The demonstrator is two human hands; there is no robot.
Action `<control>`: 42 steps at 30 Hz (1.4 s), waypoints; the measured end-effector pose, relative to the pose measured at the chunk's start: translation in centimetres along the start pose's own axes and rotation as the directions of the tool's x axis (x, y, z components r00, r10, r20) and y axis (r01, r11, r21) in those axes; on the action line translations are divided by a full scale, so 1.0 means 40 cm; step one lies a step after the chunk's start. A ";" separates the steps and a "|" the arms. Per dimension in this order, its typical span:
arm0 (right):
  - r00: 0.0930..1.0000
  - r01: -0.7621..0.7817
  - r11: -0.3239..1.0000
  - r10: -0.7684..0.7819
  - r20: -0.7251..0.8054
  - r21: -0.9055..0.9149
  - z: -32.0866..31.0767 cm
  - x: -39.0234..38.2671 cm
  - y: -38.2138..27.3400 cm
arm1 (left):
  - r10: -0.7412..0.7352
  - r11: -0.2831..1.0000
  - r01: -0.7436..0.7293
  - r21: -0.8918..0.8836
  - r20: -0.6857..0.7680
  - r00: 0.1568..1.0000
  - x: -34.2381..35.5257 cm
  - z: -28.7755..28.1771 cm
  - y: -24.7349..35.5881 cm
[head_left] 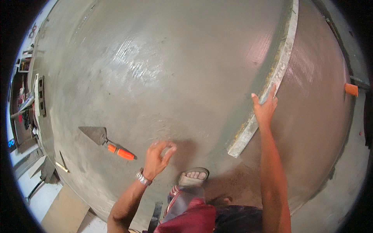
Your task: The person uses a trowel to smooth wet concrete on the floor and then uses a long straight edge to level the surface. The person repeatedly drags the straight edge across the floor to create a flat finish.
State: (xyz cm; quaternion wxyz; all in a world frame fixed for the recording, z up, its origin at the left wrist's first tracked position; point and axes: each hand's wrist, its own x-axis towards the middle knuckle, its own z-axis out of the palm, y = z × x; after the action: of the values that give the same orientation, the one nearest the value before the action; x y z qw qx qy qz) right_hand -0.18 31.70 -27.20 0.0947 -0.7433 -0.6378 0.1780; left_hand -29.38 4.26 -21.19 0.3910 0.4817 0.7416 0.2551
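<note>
- Wet grey cement floor (163, 70), smoothed & glossy, fills the view; reddish unfinished strip beyond the straightedge.
- Right hand (265, 108): fingers spread flat on long metal straightedge (272, 83), pressing w/o gripping, likely to steady it.
- Left hand (157, 157): fingers loosely curled, holds nothing.
- Trowel (105, 141), orange handle, lies well left of left fingers.

Wet floor screed (155, 70): grey, glossy, faint trowel streaks. Unscreeded strip (314, 97): reddish-brown, fine ribbed lines. Straightedge (272, 81) under my right grip (265, 108): pale grey, yellowish crust along one edge. Trowel (107, 140): dull grey blade, orange handle. Block (351, 89) by the far edge: orange. My watch (143, 178): silver. My garment (190, 217): dark red. My sandal (193, 176): grey.
</note>
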 end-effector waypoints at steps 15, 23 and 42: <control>0.995 -0.015 1.000 0.014 -0.095 -0.005 0.010 0.075 -0.018 | -0.374 0.926 0.370 -0.072 -0.291 0.880 -0.405 -0.062 0.008; 0.989 0.058 0.996 -0.050 -0.139 0.060 0.009 0.121 0.006 | -0.556 0.831 0.508 -0.226 -0.376 0.742 -0.508 -0.215 -0.052; 0.997 0.040 0.998 -0.042 -0.071 -0.040 0.033 0.153 0.008 | -0.607 0.784 0.572 -0.240 -0.101 0.788 -0.396 -0.202 -0.180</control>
State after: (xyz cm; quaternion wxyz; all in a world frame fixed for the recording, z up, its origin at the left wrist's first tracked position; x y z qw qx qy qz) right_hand 0.34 37.54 -29.43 0.1070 -0.7376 -0.6524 0.1369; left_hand -36.12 -13.15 -16.76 0.4309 0.1598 0.8572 0.2325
